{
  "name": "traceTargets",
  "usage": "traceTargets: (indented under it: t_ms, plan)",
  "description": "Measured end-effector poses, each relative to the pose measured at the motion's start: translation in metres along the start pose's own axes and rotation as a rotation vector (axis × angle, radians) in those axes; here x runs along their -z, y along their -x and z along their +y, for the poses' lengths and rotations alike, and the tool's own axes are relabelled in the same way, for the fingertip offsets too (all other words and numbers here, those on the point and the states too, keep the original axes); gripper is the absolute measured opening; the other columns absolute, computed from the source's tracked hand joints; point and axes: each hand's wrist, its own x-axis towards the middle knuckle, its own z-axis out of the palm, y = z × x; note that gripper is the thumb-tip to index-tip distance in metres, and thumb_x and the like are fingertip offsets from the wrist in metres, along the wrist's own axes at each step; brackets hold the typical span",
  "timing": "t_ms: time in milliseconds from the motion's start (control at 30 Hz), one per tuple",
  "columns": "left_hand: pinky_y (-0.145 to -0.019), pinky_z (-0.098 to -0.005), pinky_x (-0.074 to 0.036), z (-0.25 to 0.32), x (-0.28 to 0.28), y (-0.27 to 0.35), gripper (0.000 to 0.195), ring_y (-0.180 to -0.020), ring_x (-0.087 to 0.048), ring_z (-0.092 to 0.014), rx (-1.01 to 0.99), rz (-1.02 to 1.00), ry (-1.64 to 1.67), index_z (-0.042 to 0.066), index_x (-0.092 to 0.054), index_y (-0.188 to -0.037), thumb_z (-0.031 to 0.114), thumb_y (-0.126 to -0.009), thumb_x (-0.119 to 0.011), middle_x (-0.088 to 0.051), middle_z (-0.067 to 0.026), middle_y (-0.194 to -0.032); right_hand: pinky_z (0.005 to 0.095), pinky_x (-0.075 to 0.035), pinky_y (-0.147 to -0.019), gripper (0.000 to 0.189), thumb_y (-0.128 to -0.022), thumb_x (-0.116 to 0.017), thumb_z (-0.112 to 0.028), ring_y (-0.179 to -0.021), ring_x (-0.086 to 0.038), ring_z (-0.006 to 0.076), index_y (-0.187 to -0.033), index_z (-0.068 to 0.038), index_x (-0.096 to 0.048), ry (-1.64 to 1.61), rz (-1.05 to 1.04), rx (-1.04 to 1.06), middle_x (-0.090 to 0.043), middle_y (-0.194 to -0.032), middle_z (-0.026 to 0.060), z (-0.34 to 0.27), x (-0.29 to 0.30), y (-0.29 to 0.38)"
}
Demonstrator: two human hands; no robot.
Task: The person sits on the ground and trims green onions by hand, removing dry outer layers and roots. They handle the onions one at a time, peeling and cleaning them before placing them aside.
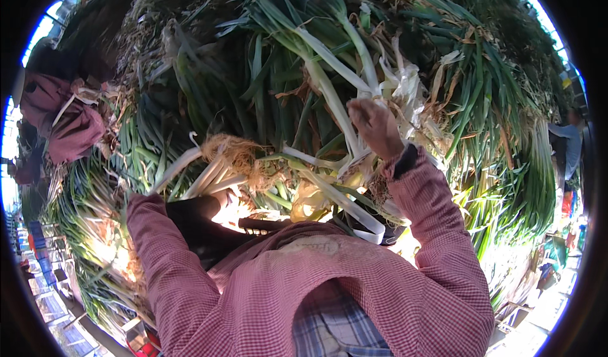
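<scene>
My right hand [373, 126] is above the heap, its fingers curled around the lower ends of green onion stalks [339, 69], whose long leaves point up and away. Papery pale skins [411, 88] hang beside it. A thick white stalk [332, 98] runs just left of the hand. My left hand is out of sight beyond the cuff of the left sleeve [145, 205], among leaves at left. Between my arms lie white stalks [209, 179] with tangled, tan roots [232, 150]. Another onion stalk [339, 198] lies slanted close to my body, beside yellowish leaves [308, 198].
Large heaps of green onions rise ahead, at left [90, 205] and at right [517, 167]. Reddish cloth [76, 119] is at the far left. A person in a blue-grey top [567, 148] is at the far right edge. Crate-like frames [513, 316] stand lower right.
</scene>
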Motion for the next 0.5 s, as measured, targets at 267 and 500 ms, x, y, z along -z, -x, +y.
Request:
traceTargets:
  t_ms: [267, 500]
  plan:
    - [-0.055, -0.0358, -0.045, -0.023, -0.066, 0.027, 0.020, -0.076, -0.060, -0.015, 0.037, -0.327, -0.156, 0.014, -0.058, -0.099, 0.028, -0.085, -0.058, -0.062, -0.0015, -0.086, 0.0405, -0.053, -0.065, 0.024, -0.087, -0.059, -0.022, -0.070, -0.067, 0.0285, -0.100, -0.003, -0.064, 0.805, 0.035, 0.068, -0.068, -0.081, 0.0141, 0.082, -0.028, -0.095]
    - [-0.077, -0.0389, -0.047, -0.040, -0.146, 0.173, 0.035, -0.093, -0.062, -0.018, -0.103, -0.651, -0.322, 0.015, -0.055, -0.119, 0.032, -0.089, -0.054, -0.064, -0.0022, -0.107, 0.0276, -0.049, -0.051, 0.026, -0.091, -0.056, -0.027, -0.056, -0.062, 0.0154, -0.094, -0.001, -0.063, -0.320, -0.363, -0.327, -0.066, -0.069, 0.0074, 0.007, -0.006, -0.087]
